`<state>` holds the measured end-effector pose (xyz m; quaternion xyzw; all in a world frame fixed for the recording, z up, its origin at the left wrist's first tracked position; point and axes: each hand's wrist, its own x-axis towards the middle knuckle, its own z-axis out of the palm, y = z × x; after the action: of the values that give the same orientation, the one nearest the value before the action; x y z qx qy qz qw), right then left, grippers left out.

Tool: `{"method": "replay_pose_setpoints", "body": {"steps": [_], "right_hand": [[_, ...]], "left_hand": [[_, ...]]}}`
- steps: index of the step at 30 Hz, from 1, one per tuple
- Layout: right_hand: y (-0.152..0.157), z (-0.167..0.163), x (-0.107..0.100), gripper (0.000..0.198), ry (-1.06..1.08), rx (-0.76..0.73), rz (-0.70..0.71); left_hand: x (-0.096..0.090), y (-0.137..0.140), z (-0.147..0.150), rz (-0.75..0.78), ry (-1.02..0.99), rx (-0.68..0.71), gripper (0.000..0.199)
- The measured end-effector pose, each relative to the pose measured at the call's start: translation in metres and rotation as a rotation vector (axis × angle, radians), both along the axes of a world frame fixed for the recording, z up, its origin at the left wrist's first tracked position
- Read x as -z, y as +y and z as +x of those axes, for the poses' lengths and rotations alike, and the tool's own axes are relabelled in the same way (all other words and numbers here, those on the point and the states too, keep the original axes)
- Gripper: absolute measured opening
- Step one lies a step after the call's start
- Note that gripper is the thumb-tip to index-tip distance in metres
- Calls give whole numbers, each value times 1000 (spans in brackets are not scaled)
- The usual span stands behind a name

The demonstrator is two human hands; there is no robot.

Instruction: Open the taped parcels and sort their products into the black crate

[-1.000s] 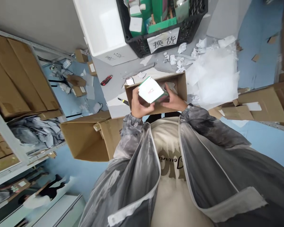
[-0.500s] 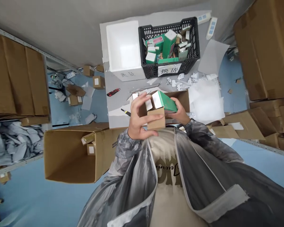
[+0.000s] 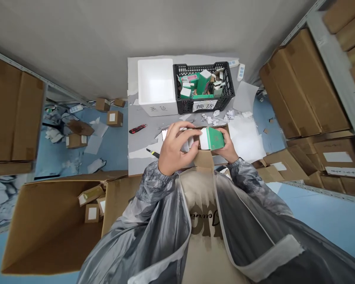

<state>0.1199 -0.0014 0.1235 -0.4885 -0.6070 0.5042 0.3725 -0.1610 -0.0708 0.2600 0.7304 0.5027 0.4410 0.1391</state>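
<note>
1. Above the table [image 3: 136,142], over an open carton [image 3: 226,127], the right hand [image 3: 228,148] grips the green-and-white box [image 3: 215,139].
2. The left hand [image 3: 177,148] curls, thumb and fingers parted, by its white end; any grip is unclear.
3. Half a second ago the box slanted more; now it lies flatter.
4. Black crate's label [image 3: 205,105]: "换货"; white bin [image 3: 158,108]: "退货", faint.

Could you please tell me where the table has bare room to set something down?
Small bare patches of table show at the left: between the red knife and white paper, and at the near corner, below that paper. It is crowded mid-table around the green box, and rightward, with paper scraps and white sheets.
</note>
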Motion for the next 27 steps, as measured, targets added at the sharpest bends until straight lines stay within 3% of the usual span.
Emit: {"method": "replay_pose_setpoints", "body": {"steps": [5,9,11,14,17,22,27], "right_hand": [[-13,-1,0,114,-39,64,29],[-20,-2,-4,108,-86,109,82],[-21,-3,-11,100,-107,115,136],[-22,-3,-25,82,-134,100,245],[-25,-2,-40,69,-175,75,356],[-32,-3,-54,64,-291,58,427],[-38,-8,-53,64,-348,60,453]], "left_hand": [[-4,-7,-13,67,125,-105,46],[-5,-10,-24,129,207,4,50],[-5,-9,-30,120,204,-21,45],[-6,-7,-39,76,185,-57,37],[-7,-4,-49,-5,204,19,39],[-3,-2,-58,-153,256,110,41],[9,-1,-55,-250,169,168,36]]}}
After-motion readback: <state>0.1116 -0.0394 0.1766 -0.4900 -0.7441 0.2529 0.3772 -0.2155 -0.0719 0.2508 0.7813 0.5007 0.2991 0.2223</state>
